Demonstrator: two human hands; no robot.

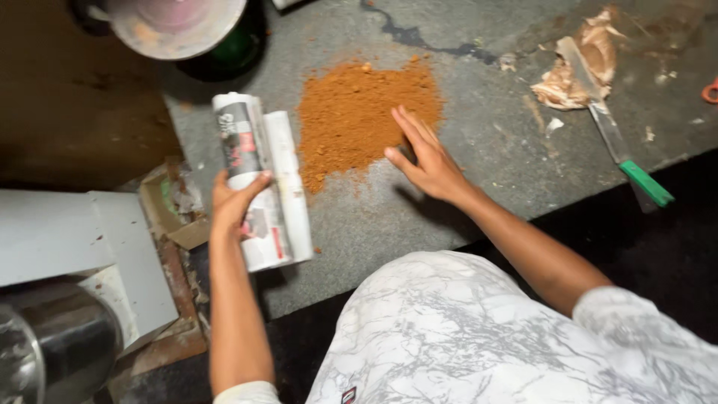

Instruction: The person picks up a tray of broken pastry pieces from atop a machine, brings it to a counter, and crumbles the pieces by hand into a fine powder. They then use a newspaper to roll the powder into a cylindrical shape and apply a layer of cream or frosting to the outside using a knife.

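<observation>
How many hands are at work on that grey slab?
2. The left hand grips a rolled white newspaper; the right hand lies open against the orange-brown powder heap. No others show.

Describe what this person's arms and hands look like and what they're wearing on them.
Both arms are bare from the hands up past the elbows. The left hand and right hand wear no gloves, and no rings, watch or bracelets are visible. Short sleeves show at the upper arms, white with a grey marbled pattern, matching the shirt.
</observation>
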